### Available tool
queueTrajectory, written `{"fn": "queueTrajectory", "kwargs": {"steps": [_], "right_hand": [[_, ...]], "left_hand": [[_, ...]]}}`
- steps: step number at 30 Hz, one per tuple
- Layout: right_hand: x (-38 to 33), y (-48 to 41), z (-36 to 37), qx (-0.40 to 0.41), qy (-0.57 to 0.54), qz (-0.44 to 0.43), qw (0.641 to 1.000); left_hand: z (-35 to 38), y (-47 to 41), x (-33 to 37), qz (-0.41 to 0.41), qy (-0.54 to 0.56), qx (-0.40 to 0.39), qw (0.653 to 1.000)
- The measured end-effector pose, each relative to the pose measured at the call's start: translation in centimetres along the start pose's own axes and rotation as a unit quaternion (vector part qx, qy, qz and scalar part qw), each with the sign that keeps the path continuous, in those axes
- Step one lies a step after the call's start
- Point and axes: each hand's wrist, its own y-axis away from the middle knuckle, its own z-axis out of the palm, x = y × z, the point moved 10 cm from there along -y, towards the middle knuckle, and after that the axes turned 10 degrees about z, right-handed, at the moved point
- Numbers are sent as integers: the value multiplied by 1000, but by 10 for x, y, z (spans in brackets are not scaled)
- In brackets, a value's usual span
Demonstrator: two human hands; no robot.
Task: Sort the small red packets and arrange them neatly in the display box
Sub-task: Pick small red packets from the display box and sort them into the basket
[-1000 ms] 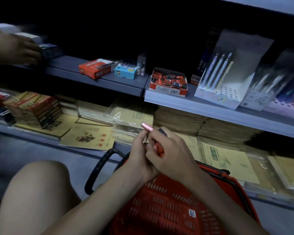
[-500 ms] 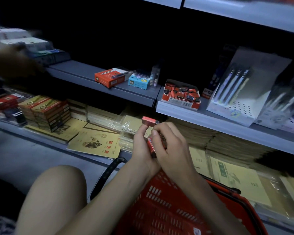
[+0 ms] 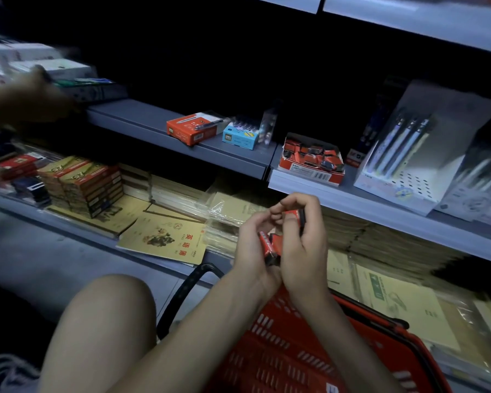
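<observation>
My left hand grips a small bundle of red packets against its palm. My right hand is pressed up beside it, and its fingertips pinch one more red packet just above the bundle. Both hands are held over a red shopping basket. The red display box sits on the shelf above and a little right of my hands, with several red packets lying loosely jumbled inside it.
Another person's hand reaches into boxes at the upper left. An orange box, a blue box and white pen displays stand on the same shelf. Notebook stacks fill the lower shelf. My knee is at the lower left.
The single packet held up above my left fingers has come down between my right fingertips. My hands shifted slightly right and the view tilted up. The other person's hand moved along the boxes.
</observation>
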Motion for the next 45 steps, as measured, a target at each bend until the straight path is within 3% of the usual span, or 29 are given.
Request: {"fn": "queueTrajectory", "kwargs": {"steps": [9,13,19,27,35,41,45], "right_hand": [[27,8,-17,22,-52,70,996],[34,9,-10,-10,-104,108,989],[23,-4,-25,15,-175,96,980],[6,-36,-58,84,17,72,994],[-7,-117,-49,39,141,26,989],[-31,-159,-25,28,251,-58,966],[-40,-175,-14,75,401,-125,904]], "left_hand": [[-8,13,-53,-75,8,8,997],[-15,12,-57,-91,-3,43,995],[-22,2,-46,-62,54,100,992],[-19,-2,-15,-26,112,143,983],[-14,-6,9,-1,112,149,982],[-5,-14,18,8,114,138,984],[-4,-16,24,15,123,136,983]]}}
